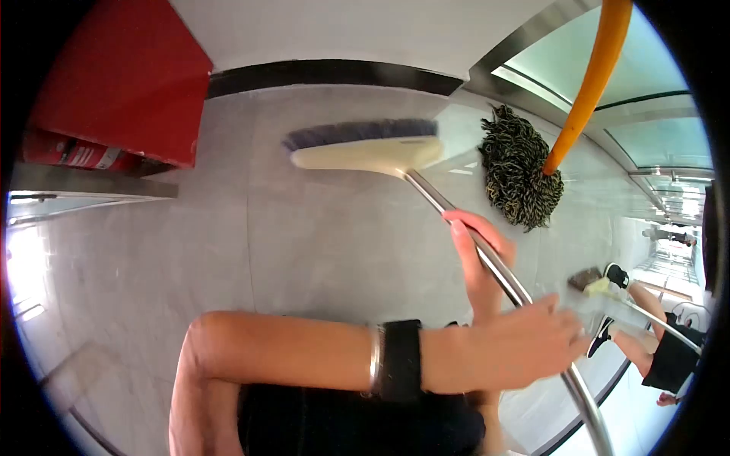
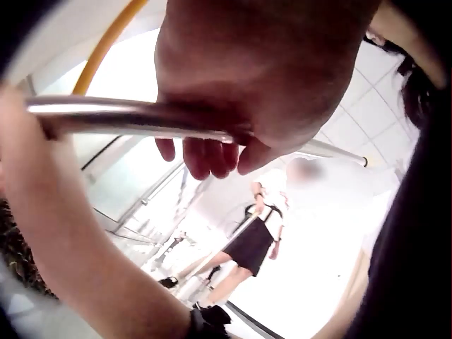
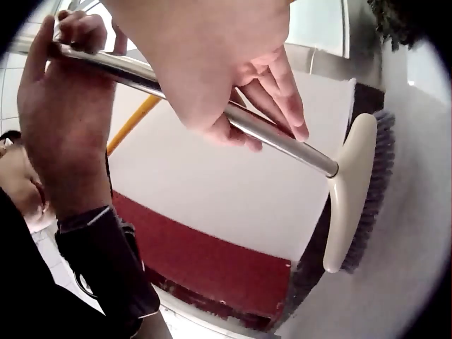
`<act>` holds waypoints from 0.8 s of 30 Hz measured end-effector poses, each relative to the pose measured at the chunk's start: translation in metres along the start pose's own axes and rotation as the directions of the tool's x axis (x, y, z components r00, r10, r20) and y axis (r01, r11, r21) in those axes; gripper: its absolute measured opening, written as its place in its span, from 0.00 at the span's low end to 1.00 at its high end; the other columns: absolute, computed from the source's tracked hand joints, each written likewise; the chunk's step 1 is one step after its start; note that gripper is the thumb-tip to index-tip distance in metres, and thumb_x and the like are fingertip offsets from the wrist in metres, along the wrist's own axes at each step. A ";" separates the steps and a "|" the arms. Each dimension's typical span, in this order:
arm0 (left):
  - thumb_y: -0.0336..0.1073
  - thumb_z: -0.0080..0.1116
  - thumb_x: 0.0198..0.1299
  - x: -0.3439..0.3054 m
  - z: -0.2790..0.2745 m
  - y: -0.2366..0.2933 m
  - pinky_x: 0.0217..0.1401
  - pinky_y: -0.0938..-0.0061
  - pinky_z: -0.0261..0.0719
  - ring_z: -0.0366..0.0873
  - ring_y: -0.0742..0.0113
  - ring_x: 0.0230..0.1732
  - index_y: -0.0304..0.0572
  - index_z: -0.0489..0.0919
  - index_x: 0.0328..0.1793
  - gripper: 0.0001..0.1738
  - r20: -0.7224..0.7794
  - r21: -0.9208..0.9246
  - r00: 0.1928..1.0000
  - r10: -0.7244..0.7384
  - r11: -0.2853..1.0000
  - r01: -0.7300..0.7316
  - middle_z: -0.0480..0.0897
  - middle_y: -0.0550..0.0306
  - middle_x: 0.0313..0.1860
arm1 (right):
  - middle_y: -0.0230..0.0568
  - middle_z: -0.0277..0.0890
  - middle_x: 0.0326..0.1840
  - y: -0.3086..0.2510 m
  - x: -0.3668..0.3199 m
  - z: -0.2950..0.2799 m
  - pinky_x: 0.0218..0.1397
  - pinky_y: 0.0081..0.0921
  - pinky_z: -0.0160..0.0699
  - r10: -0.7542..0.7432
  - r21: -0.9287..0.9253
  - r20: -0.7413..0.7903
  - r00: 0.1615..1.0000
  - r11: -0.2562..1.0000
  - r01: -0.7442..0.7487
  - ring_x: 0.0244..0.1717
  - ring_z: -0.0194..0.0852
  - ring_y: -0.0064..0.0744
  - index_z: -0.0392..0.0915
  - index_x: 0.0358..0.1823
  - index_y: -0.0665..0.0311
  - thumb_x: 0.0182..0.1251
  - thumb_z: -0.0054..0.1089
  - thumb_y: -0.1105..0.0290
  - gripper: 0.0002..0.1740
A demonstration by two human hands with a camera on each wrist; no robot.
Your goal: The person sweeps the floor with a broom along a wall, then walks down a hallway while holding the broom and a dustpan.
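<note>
A broom with a cream head [image 1: 350,158], grey-blue bristles and a metal handle [image 1: 506,277] lies across the head view, its bristles towards the wall. My left hand [image 1: 506,346], past a black wristband, grips the upper part of the handle; its fingers curl round the pole in the left wrist view. Lower down, nearer the broom head, my right hand [image 1: 483,258] holds the same handle between thumb and fingers. The right wrist view shows both hands on the pole, with the broom head [image 3: 349,194] beyond them at the floor.
A dark string mop [image 1: 521,171] with an orange handle [image 1: 589,83] stands right of the broom, by glass panels. At left is a red box [image 1: 122,76]. A black baseboard [image 1: 334,74] edges the wall. Another person [image 1: 646,342] holds a second broom at right.
</note>
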State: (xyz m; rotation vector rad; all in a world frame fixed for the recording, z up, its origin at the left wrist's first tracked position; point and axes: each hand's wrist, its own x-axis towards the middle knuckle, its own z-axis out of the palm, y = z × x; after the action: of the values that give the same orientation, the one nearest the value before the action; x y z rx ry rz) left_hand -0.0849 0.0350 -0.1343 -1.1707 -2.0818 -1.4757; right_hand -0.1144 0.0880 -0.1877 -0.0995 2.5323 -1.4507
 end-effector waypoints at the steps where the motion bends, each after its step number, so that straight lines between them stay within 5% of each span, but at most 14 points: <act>1: 0.33 0.55 0.37 -0.001 -0.004 -0.002 0.34 0.77 0.65 0.70 0.68 0.29 0.43 0.67 0.28 0.10 -0.002 0.030 0.998 -0.055 0.998 0.055 0.67 0.64 0.23 | 0.24 0.62 0.15 -0.005 0.005 0.008 0.20 0.12 0.54 -0.109 0.013 0.009 0.994 0.994 0.109 0.18 0.54 0.11 0.76 0.38 0.68 0.60 0.53 0.68 0.11; 3: 0.33 0.54 0.36 -0.004 -0.013 -0.006 0.33 0.75 0.67 0.71 0.67 0.29 0.45 0.67 0.25 0.09 -0.013 0.089 0.986 -0.165 0.982 0.165 0.67 0.63 0.21 | 0.23 0.63 0.16 -0.033 0.012 0.024 0.21 0.12 0.55 0.006 0.109 0.109 0.994 0.994 -0.018 0.19 0.54 0.11 0.76 0.38 0.68 0.60 0.54 0.67 0.11; 7: 0.31 0.54 0.36 -0.016 -0.016 -0.037 0.33 0.69 0.69 0.72 0.62 0.29 0.44 0.69 0.23 0.07 0.025 0.122 0.920 -0.390 0.915 0.384 0.69 0.59 0.19 | 0.23 0.65 0.19 -0.034 0.040 0.060 0.23 0.12 0.56 -0.113 0.292 0.182 0.977 0.955 0.056 0.21 0.56 0.11 0.76 0.38 0.67 0.59 0.55 0.67 0.11; 10: 0.30 0.54 0.37 -0.027 -0.020 -0.069 0.34 0.66 0.69 0.72 0.57 0.29 0.41 0.70 0.22 0.06 -0.002 0.175 0.877 -0.480 0.863 0.473 0.71 0.56 0.21 | 0.27 0.72 0.33 -0.009 0.058 0.072 0.34 0.11 0.64 -0.192 0.289 0.146 0.970 0.946 0.144 0.32 0.66 0.11 0.77 0.39 0.60 0.59 0.55 0.64 0.10; 11: 0.30 0.54 0.37 -0.032 -0.019 -0.075 0.34 0.66 0.69 0.72 0.56 0.29 0.40 0.70 0.22 0.06 -0.014 0.204 0.867 -0.499 0.847 0.491 0.72 0.56 0.21 | 0.27 0.71 0.42 0.007 0.069 0.076 0.42 0.10 0.66 -0.118 0.263 0.277 0.954 0.964 0.042 0.38 0.69 0.12 0.75 0.42 0.57 0.60 0.54 0.64 0.11; 14: 0.30 0.55 0.38 -0.051 -0.019 -0.079 0.37 0.64 0.68 0.72 0.54 0.32 0.38 0.70 0.21 0.06 0.094 0.126 0.846 -0.525 0.849 0.513 0.72 0.52 0.23 | 0.28 0.71 0.43 0.035 0.048 0.091 0.42 0.10 0.66 -0.212 0.138 0.078 0.974 0.970 0.200 0.38 0.69 0.13 0.75 0.42 0.58 0.59 0.55 0.63 0.12; 15: 0.29 0.55 0.38 -0.055 -0.020 -0.076 0.40 0.63 0.67 0.71 0.54 0.35 0.38 0.70 0.23 0.05 0.236 0.078 0.818 -0.524 0.850 0.522 0.73 0.51 0.25 | 0.29 0.71 0.44 0.046 0.041 0.093 0.42 0.10 0.66 -0.275 0.058 0.045 0.961 0.961 0.272 0.39 0.70 0.14 0.75 0.43 0.58 0.59 0.55 0.63 0.12; 18: 0.30 0.55 0.39 -0.076 0.001 -0.064 0.45 0.65 0.65 0.71 0.57 0.39 0.39 0.71 0.28 0.08 0.359 -0.005 0.862 -0.359 0.922 0.386 0.72 0.53 0.29 | 0.32 0.74 0.41 0.051 0.006 0.078 0.44 0.15 0.67 -0.168 0.072 -0.053 0.984 0.983 0.171 0.42 0.71 0.19 0.77 0.41 0.60 0.60 0.53 0.64 0.11; 21: 0.32 0.54 0.42 -0.076 0.002 -0.044 0.48 0.67 0.64 0.69 0.61 0.40 0.41 0.70 0.34 0.11 0.328 0.053 0.937 -0.122 0.992 0.110 0.71 0.57 0.32 | 0.27 0.70 0.51 0.045 -0.023 0.037 0.51 0.13 0.65 -0.046 -0.169 0.011 0.999 0.984 0.047 0.50 0.68 0.17 0.71 0.49 0.58 0.63 0.48 0.63 0.15; 24: 0.33 0.54 0.43 -0.032 0.038 -0.023 0.51 0.69 0.62 0.68 0.64 0.42 0.41 0.69 0.37 0.13 0.188 0.040 0.981 -0.037 0.999 0.030 0.69 0.58 0.34 | 0.24 0.71 0.49 0.037 -0.033 -0.027 0.51 0.11 0.64 0.076 -0.118 -0.069 0.995 0.989 -0.084 0.49 0.68 0.16 0.71 0.48 0.58 0.63 0.48 0.62 0.14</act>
State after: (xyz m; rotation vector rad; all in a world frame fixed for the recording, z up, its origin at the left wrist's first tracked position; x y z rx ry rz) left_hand -0.0764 0.0526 -0.1856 -1.3134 -2.2530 -1.3822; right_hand -0.0869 0.1353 -0.2009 0.0296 2.6430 -1.2905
